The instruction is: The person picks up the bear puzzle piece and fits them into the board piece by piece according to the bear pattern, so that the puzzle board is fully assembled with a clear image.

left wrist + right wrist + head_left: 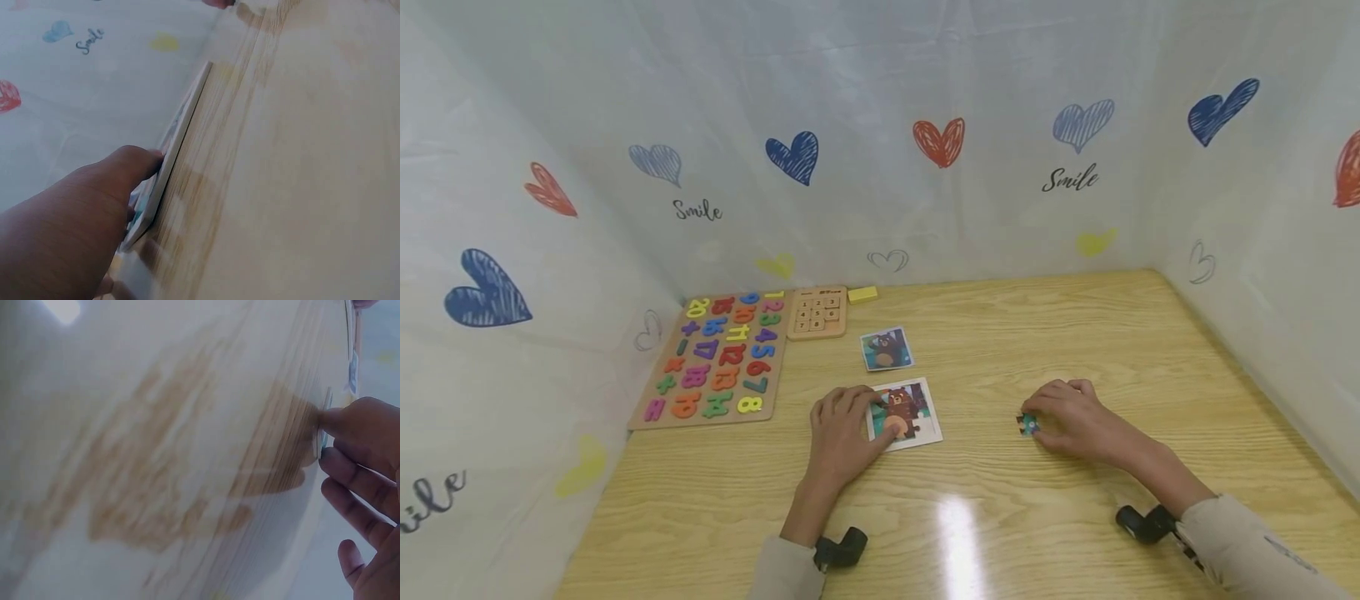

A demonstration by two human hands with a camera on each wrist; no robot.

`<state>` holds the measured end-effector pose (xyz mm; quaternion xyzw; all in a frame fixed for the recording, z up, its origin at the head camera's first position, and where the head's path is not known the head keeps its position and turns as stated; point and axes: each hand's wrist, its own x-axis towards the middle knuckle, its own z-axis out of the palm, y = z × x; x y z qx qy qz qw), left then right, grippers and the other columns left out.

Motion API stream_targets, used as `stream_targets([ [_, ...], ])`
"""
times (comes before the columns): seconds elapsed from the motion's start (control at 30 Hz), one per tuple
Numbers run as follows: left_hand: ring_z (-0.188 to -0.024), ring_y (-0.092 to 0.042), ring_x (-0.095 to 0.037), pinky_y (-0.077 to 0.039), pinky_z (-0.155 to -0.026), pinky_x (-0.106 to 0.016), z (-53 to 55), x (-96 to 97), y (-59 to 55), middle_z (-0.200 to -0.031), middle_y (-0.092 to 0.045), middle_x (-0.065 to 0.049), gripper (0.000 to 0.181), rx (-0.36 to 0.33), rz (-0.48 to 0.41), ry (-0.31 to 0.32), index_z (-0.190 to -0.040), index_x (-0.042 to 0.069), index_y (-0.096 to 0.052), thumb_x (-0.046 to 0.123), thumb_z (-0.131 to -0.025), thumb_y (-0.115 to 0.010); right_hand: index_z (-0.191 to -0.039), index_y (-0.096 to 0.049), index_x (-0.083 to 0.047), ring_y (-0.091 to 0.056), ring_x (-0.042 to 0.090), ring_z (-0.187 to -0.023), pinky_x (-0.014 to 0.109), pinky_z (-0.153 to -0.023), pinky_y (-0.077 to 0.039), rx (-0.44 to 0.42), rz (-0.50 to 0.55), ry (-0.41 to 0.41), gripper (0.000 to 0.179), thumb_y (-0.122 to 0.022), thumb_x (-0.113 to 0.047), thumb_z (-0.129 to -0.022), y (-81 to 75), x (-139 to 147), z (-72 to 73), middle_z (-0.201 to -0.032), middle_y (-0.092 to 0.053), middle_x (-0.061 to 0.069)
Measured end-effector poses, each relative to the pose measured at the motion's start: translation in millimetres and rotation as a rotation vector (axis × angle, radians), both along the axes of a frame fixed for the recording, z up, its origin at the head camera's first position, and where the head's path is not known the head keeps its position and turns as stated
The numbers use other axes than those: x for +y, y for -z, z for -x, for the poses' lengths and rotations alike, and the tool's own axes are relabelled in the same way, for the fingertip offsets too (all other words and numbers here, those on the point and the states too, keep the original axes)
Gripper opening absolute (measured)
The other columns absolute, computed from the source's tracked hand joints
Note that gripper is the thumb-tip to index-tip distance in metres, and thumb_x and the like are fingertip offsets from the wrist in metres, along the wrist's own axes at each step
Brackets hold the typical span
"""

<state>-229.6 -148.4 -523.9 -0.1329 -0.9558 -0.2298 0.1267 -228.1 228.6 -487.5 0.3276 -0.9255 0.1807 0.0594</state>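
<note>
A white-framed jigsaw puzzle (930, 432) with a brown bear picture lies at the middle of the table; bare white base shows at its lower right. My left hand (841, 435) holds it at the left, the thumb on the picture and fingertips at the upper left edge. In the left wrist view the thumb of that hand (87, 200) lies over the puzzle's edge (187, 125). To the right, my right hand (1075, 421) pinches a small teal and orange jigsaw piece (1028, 426) between thumb and fingers. The right wrist view shows the piece (325, 440) edge-on at the tabletop.
Behind the puzzle lies a bear picture card (886, 349). At the left are a board of colourful numbers (775, 404), a wooden number slide puzzle (817, 333) and a yellow block (862, 294). White sheets with hearts (880, 75) enclose the table (1037, 517).
</note>
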Motion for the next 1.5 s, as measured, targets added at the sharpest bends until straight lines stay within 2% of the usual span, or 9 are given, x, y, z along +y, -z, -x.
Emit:
stream_targets([
  [0.17, -0.131, -0.039, -0.031, -0.024, -0.107, -0.058, 1.4, -1.1, 1.8, -0.137, -0.055, 0.002, 0.055, -0.012, 0.013, -0.003, -0.123, 0.024, -0.064, 0.064, -0.086, -0.065, -0.103, -0.072, -0.016, -0.059, 0.019, -0.098, 0.055, -0.090, -0.030, -0.014, 0.004, -0.004, 0.024, -0.080, -0.010, -0.080, 0.0, -2, 3.2, -0.101, -0.067, -0.007],
  [0.4, -0.132, -0.039, -0.030, -0.024, -0.108, -0.056, -0.7, -2.1, 2.2, -0.137, -0.055, 0.002, 0.055, -0.032, 0.023, -0.004, -0.124, 0.024, -0.064, 0.065, -0.087, -0.063, -0.098, -0.071, -0.017, -0.057, 0.014, -0.091, 0.045, -0.084, -0.030, 0.058, 0.021, -0.033, 0.024, -0.076, -0.009, -0.076, 9.2, -4, 4.4, -0.095, -0.064, -0.010],
  [0.53, -0.132, -0.039, -0.030, -0.024, -0.108, -0.056, -2.4, -3.5, 4.4, -0.137, -0.055, 0.003, 0.055, -0.038, 0.031, -0.008, -0.124, 0.025, -0.065, 0.065, -0.086, -0.063, -0.098, -0.072, -0.016, -0.058, 0.014, -0.090, 0.044, -0.083, -0.030, 0.097, 0.023, -0.050, 0.024, -0.077, -0.009, -0.075, 12.5, -6, 3.8, -0.096, -0.066, -0.008],
  [0.77, -0.131, -0.040, -0.029, -0.025, -0.108, -0.056, -0.8, -3.8, 4.8, -0.137, -0.055, 0.003, 0.055, -0.021, 0.027, -0.007, -0.124, 0.024, -0.065, 0.065, -0.087, -0.064, -0.096, -0.070, -0.019, -0.058, 0.017, -0.093, 0.057, -0.089, -0.035, 0.116, 0.004, -0.045, 0.023, -0.078, -0.010, -0.075, 4.6, -15, 6.7, -0.092, -0.062, -0.012],
  [1.07, -0.132, -0.038, -0.030, -0.024, -0.108, -0.057, -0.8, -3.6, 3.5, -0.138, -0.054, 0.003, 0.056, -0.036, 0.035, -0.009, -0.125, 0.025, -0.063, 0.066, -0.087, -0.062, -0.098, -0.071, -0.016, -0.059, 0.017, -0.095, 0.055, -0.089, -0.035, 0.109, 0.039, -0.066, 0.024, -0.080, -0.011, -0.077, -3.9, -28, 10.8, -0.093, -0.064, -0.010],
  [1.3, -0.130, -0.040, -0.031, -0.026, -0.107, -0.058, -1.0, -2.7, 1.6, -0.137, -0.055, 0.002, 0.054, -0.001, 0.020, 0.001, -0.125, 0.024, -0.065, 0.063, -0.087, -0.065, -0.101, -0.071, -0.013, -0.059, 0.019, -0.095, 0.049, -0.087, -0.033, 0.125, 0.058, -0.109, 0.027, -0.082, -0.014, -0.077, -10.0, -38, 14.7, -0.098, -0.067, -0.005],
  [1.5, -0.130, -0.040, -0.029, -0.026, -0.107, -0.056, 0.7, -1.2, 2.5, -0.137, -0.055, 0.004, 0.052, 0.003, 0.023, 0.005, -0.123, 0.024, -0.065, 0.063, -0.088, -0.063, -0.103, -0.071, -0.012, -0.060, 0.019, -0.095, 0.052, -0.089, -0.033, 0.109, 0.060, -0.131, 0.027, -0.080, -0.013, -0.077, -14.2, -46, 16.8, -0.098, -0.067, -0.005],
])
